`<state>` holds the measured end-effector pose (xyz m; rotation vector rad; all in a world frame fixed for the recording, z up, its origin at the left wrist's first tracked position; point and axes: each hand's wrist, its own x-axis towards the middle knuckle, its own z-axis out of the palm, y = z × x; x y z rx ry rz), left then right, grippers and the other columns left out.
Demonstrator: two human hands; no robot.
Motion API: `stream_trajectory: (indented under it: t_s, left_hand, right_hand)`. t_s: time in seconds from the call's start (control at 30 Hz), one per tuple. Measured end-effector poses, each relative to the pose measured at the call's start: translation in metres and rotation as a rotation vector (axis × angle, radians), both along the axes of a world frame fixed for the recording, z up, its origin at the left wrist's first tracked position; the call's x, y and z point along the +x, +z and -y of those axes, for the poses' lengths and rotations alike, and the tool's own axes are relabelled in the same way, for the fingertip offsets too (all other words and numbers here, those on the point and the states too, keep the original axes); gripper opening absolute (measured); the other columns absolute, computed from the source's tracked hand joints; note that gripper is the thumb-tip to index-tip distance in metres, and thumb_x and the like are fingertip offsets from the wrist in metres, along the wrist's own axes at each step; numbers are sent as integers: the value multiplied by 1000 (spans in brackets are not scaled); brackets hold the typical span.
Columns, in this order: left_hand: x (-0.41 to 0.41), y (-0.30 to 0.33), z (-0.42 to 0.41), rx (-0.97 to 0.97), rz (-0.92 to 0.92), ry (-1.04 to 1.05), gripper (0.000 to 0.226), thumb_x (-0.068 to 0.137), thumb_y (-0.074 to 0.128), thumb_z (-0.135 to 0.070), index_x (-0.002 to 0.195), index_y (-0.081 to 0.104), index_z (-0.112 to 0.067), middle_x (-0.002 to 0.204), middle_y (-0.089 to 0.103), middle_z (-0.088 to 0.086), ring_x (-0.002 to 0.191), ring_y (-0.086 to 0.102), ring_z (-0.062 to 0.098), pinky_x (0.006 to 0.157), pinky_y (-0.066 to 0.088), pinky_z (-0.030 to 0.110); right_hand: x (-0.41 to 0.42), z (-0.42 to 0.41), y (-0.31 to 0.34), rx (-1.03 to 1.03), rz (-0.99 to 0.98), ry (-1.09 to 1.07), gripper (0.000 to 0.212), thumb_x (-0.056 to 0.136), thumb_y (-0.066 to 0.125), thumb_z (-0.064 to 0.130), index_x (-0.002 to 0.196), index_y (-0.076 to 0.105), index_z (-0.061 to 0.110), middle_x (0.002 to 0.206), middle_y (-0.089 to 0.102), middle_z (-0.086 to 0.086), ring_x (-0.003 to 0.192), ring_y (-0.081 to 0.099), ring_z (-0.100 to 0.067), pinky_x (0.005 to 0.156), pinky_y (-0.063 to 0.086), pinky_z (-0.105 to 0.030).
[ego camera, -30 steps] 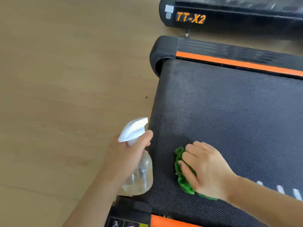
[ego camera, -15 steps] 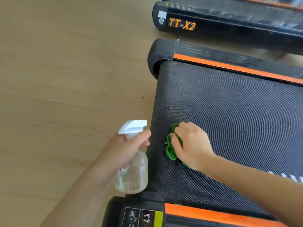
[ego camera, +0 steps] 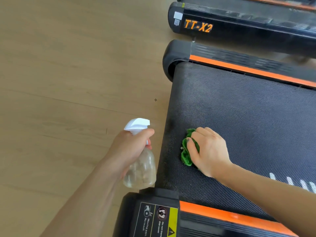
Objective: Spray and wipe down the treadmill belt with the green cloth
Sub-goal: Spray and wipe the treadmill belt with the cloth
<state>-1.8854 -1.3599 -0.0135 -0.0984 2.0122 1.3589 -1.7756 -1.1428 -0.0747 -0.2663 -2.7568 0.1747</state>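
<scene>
The black textured treadmill belt fills the right half of the view. My right hand grips a bunched green cloth and presses it onto the belt near its left end. Only the cloth's left side shows past my fingers. My left hand holds a clear spray bottle with a white trigger head over the floor, just left of the belt's end, nozzle pointing right.
Orange-striped black side rails run along both sides of the belt; the near one carries a warning label. A second treadmill marked TT-X2 lies beyond. Wooden floor spreads to the left.
My right hand slid the green cloth away from me along the belt's left end. The spray bottle stayed in my left hand beside the belt.
</scene>
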Motion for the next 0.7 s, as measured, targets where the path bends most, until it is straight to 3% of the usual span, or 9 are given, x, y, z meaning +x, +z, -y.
stream_trajectory:
  t_s: [0.17, 0.3, 0.43, 0.53, 0.7]
  left_hand:
    - [4, 16, 11, 35, 53, -168, 27, 94, 70, -41, 84, 74, -17, 94, 82, 4, 71, 65, 16, 78, 51, 33]
    - [5, 24, 35, -45, 112, -208, 39, 90, 73, -52, 70, 72, -18, 111, 78, 17, 74, 64, 25, 77, 52, 37]
    - [9, 27, 44, -102, 102, -229, 42, 82, 75, -58, 62, 71, -22, 105, 78, 16, 80, 64, 26, 82, 52, 39]
    - [10, 30, 48, -90, 81, -277, 35, 93, 71, -49, 76, 73, -19, 97, 82, 3, 89, 65, 26, 90, 54, 42]
    - [13, 37, 59, -157, 95, -377, 40, 93, 71, -46, 70, 71, -14, 86, 77, 4, 82, 64, 22, 78, 52, 34]
  right_hand:
    - [0, 0, 1, -6, -6, 10, 35, 99, 39, 34, 68, 49, 19, 71, 47, 5, 67, 42, -18, 65, 41, -33]
    - [0, 1, 1, -16, -2, 1, 31, 98, 38, 35, 69, 42, 24, 71, 48, 5, 67, 43, -18, 63, 38, -31]
    - [0, 1, 2, -10, 9, 3, 31, 98, 39, 35, 69, 43, 23, 72, 51, 4, 67, 43, -19, 62, 35, -30]
    - [0, 1, 3, -12, 12, 3, 34, 98, 39, 34, 69, 49, 19, 72, 51, 4, 67, 43, -18, 61, 36, -31]
    - [0, 2, 3, -8, 1, -14, 35, 98, 38, 35, 69, 49, 19, 72, 46, 6, 67, 39, -17, 61, 32, -30]
